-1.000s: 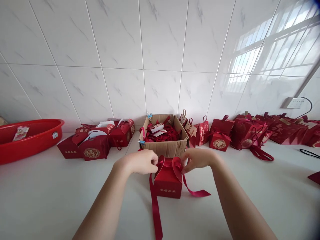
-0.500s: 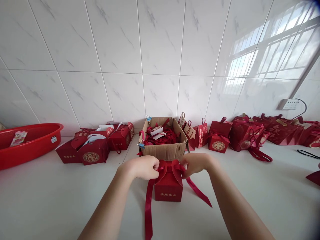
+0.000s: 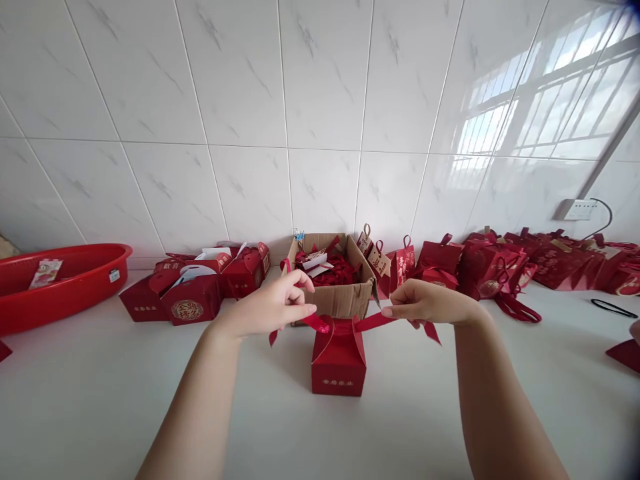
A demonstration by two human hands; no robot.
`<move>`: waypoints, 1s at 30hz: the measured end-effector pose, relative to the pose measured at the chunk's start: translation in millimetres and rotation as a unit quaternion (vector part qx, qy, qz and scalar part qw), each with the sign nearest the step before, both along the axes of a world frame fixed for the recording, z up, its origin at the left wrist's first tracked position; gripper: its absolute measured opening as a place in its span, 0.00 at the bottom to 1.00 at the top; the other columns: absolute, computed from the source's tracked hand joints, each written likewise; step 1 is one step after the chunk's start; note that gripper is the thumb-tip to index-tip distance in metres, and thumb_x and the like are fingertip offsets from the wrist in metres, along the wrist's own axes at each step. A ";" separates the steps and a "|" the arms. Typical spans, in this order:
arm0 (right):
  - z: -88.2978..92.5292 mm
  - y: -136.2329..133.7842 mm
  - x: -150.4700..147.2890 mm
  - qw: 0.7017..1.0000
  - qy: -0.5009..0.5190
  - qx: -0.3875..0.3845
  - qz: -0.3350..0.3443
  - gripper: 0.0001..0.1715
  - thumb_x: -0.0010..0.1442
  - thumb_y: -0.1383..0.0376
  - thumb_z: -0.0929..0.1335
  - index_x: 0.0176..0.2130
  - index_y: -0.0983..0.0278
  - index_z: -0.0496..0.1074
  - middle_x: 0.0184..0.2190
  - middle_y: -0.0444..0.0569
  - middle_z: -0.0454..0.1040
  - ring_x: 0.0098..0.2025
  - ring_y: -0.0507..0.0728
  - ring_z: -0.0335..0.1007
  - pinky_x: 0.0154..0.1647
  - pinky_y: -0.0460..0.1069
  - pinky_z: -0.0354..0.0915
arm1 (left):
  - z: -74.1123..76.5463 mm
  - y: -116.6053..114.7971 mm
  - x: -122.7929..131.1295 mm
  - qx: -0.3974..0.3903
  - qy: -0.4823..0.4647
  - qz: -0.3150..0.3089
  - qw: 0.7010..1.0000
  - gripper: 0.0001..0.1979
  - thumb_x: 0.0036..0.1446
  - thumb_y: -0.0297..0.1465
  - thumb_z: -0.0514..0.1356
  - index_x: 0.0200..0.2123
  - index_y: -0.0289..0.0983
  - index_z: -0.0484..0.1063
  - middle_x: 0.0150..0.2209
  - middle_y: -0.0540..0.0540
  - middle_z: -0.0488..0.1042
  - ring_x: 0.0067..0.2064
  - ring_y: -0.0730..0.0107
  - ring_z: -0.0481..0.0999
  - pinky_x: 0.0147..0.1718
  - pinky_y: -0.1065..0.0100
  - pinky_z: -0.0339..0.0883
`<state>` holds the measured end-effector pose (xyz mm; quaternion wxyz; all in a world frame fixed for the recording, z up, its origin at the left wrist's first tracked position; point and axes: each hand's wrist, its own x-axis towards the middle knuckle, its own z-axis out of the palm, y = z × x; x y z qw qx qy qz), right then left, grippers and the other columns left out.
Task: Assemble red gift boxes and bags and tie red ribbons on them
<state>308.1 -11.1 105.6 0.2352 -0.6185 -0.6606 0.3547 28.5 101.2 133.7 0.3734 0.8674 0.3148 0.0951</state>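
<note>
A small red gift box [image 3: 339,367] with gold lettering stands upright on the white table in front of me. A red ribbon [image 3: 373,322] runs through the curved flaps at its top and sticks out on both sides. My left hand [image 3: 280,303] pinches one end between thumb and fingers, up and left of the box. On the right, my right hand [image 3: 425,303] grips the other end, whose tip hangs below the fingers. Both ribbon ends are drawn outward from the box, and neither hand touches its body.
Behind the gift box stands a cardboard box [image 3: 335,297] full of red ribbons and cards. Folded red boxes [image 3: 195,300] sit at left beside a red plastic basin [image 3: 113,287]. Several red gift bags [image 3: 493,267] line the tiled wall at right. Part of another person's hand [image 3: 635,330] shows at the right edge.
My hands have moved apart and up from the box's top, pulling the ribbon ends outward. The ends that hung down onto the table are now raised to either side.
</note>
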 end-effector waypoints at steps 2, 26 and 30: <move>4.3 -3.9 -1.7 0.999 0.035 0.018 0.010 0.29 0.53 0.48 0.71 0.20 0.63 0.57 0.16 0.38 0.59 0.20 0.47 0.57 0.22 0.45 0.53 | 1.3 -0.9 0.3 -0.034 -0.058 -0.001 0.998 0.12 0.57 0.39 0.58 0.42 0.42 0.60 0.25 0.56 0.63 0.26 0.74 0.60 0.24 0.72 0.57; 3.3 1.7 -9.3 0.907 0.374 0.187 -0.052 0.13 0.58 0.57 0.71 0.31 0.64 0.73 0.39 0.49 0.74 0.26 0.49 0.66 0.27 0.47 0.63 | 9.9 10.3 -20.8 -0.194 -0.438 0.023 0.877 0.03 0.51 0.28 0.66 0.29 0.34 0.78 0.21 0.51 0.68 0.22 0.79 0.63 0.25 0.74 0.66; 4.2 2.9 -9.2 0.891 0.408 0.192 -0.053 0.14 0.58 0.57 0.71 0.30 0.66 0.75 0.37 0.50 0.75 0.24 0.48 0.65 0.26 0.47 0.64 | 11.3 12.1 -19.8 -0.195 -0.502 0.053 0.841 0.07 0.54 0.29 0.61 0.28 0.35 0.79 0.29 0.48 0.75 0.24 0.78 0.67 0.27 0.73 0.68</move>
